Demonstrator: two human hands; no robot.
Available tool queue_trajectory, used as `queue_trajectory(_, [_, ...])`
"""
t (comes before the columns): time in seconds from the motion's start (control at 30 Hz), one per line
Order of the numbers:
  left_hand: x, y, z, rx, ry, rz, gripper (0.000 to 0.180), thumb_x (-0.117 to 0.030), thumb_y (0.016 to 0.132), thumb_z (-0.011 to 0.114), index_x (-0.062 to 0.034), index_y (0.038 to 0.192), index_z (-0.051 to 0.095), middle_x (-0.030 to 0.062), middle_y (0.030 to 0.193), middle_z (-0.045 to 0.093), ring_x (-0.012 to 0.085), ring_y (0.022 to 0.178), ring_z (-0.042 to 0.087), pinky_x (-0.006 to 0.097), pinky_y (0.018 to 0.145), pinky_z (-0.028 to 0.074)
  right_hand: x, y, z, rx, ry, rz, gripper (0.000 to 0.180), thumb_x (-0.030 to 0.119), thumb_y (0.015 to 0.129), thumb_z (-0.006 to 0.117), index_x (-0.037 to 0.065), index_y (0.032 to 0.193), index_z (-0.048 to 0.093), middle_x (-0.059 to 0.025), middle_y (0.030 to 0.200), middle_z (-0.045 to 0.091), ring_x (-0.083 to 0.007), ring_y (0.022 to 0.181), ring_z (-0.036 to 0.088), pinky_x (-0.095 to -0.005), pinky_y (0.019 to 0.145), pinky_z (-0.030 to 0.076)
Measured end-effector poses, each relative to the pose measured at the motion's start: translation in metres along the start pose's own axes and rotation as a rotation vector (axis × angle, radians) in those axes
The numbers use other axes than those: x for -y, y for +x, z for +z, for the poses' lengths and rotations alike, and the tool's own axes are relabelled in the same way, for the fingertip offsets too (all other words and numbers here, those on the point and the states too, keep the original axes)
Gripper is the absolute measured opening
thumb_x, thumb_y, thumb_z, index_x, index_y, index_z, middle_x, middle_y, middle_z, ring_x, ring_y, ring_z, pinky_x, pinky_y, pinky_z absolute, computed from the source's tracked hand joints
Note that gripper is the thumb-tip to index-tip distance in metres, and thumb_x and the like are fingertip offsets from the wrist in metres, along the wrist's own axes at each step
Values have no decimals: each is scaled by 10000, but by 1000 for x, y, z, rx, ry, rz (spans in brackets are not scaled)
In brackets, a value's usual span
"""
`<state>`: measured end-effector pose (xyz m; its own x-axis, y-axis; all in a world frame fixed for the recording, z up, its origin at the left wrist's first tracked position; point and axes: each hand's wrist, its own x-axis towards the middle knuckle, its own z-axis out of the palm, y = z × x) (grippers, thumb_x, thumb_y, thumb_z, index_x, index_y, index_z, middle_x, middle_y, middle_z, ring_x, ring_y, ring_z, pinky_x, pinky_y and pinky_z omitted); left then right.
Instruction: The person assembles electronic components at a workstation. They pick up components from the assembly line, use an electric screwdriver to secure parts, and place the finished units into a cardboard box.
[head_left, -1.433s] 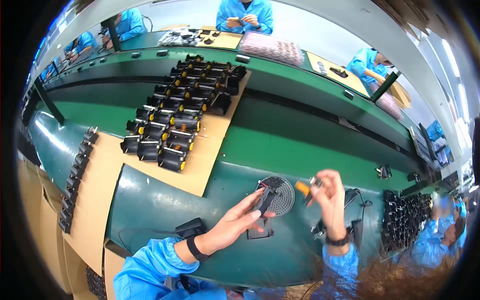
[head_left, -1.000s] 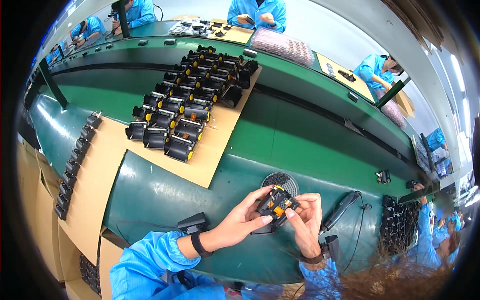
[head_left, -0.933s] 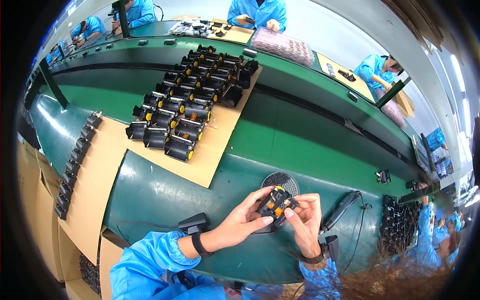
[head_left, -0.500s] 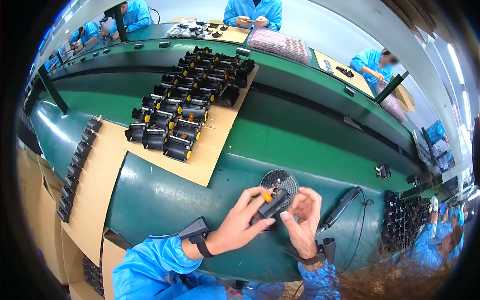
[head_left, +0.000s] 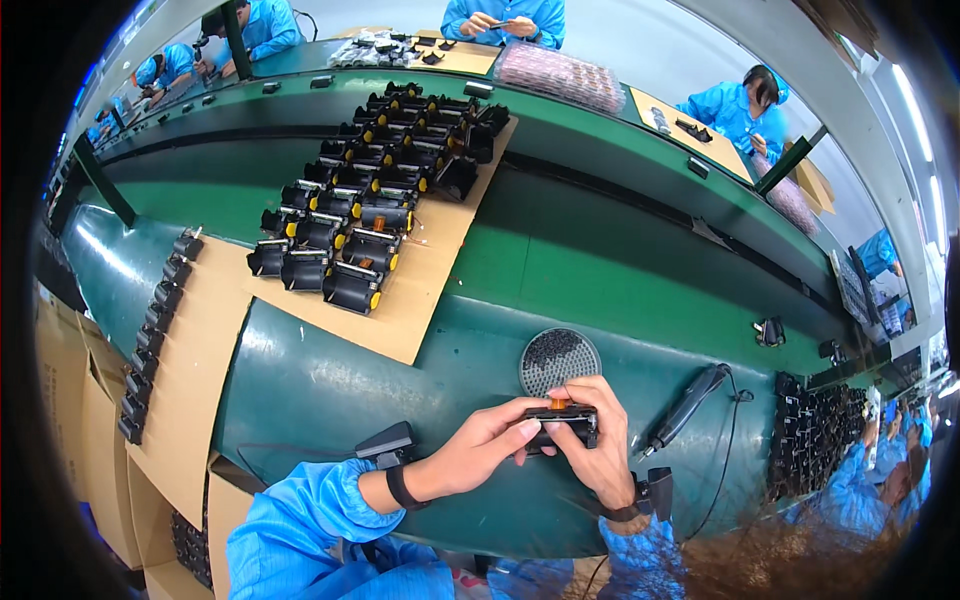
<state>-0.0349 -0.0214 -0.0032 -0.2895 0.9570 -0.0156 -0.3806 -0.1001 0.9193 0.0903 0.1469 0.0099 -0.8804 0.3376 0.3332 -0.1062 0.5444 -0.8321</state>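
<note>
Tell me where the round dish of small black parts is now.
In the head view, the round dish sits on the green bench just beyond both hands, left of the black electric screwdriver.

small black part [head_left: 562,420], orange tab on top, level

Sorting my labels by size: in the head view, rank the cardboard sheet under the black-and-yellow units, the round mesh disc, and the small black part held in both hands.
1. Cardboard sheet, by far the largest.
2. Round mesh disc.
3. Small black part, though fingers hide some of it.
</note>
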Motion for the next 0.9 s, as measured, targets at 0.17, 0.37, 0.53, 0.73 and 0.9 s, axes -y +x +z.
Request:
queue_trajectory(0.17, [-14, 2, 0, -60, 277, 214, 454, -141, 1066, 556, 29, 1481, 479, 125, 1328, 569, 159, 1011, 657, 295, 826, 539, 18, 4, -17, -46, 147, 161, 715, 250, 887, 739, 75, 1510, 433, -105, 1064, 623, -188, 843, 582, -314, 725, 518])
queue_trajectory(0.37, [-18, 0, 3, -135, 473, 134, 488, -182, 998, 673, -33, 1445, 545, 156, 1337, 565, 251, 1108, 627, 371, 922, 542, 15, -6, -11, -29, 54, 337, 465, 187, 1059, 523, 49, 1496, 441, -56, 680, 522, -132, 618, 456, -297, 615, 393])
queue_trajectory(0.53, [-22, -2, -4, -84, 1265, 520, 624, -225, 839, 805, -72, 1404, 588, 108, 1298, 581, 302, 1110, 608, 411, 911, 523, 25, -1, -6, 23, 87, 509, 462, 234, 1075, 487, 76, 1506, 432, -84, 688, 596, -157, 601, 570, -329, 591, 453])
queue_trajectory(0.73, [-13, -11, -14, -2, 1327, 438, 689, -258, 757, 848, -89, 1379, 607, 66, 1261, 593, 280, 1071, 594, 403, 872, 498, 14, -35, -38, -133, 6, 526, 378, 221, 1064, 505, 59, 1406, 531, -37, 724, 610, -123, 617, 559, -287, 596, 474])
queue_trajectory(0.9, [-9, -7, -10, 42, 1400, 395, 663, -297, 765, 851, -93, 1350, 614, 58, 1257, 588, 272, 1129, 559, 406, 894, 453, -9, -60, -86, -546, -583, 521, 395, 219, 950, 730, 44, 1278, 595, -19, 747, 540, -139, 673, 507, -312, 586, 411])
